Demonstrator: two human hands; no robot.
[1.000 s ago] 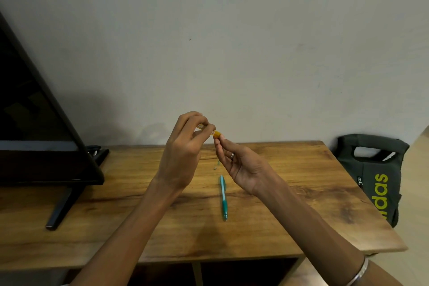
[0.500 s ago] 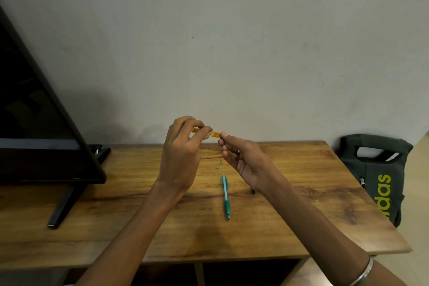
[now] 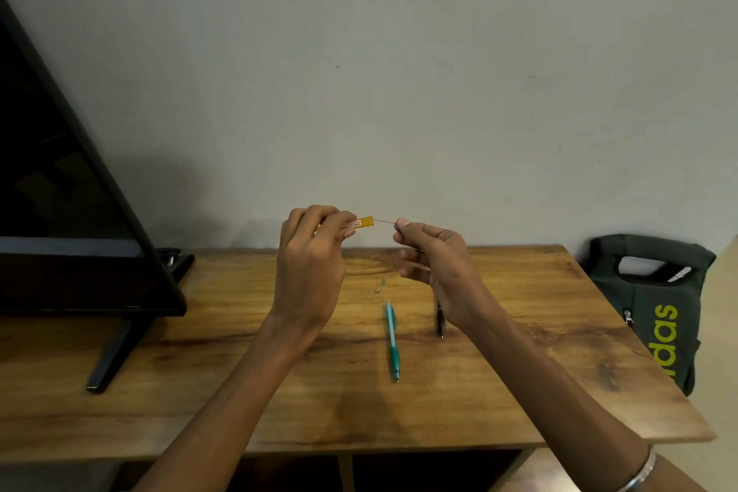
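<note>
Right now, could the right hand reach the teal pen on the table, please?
Probably yes: the teal pen lies uncovered near the right hand, though its fingers pinch a thin rod from the yellow case.

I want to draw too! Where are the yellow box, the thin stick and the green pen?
yellow box (image 3: 364, 222): head view, on its printed free end.
thin stick (image 3: 385, 220): head view, on its bare middle.
green pen (image 3: 391, 338): head view, on the middle of its barrel.
</note>
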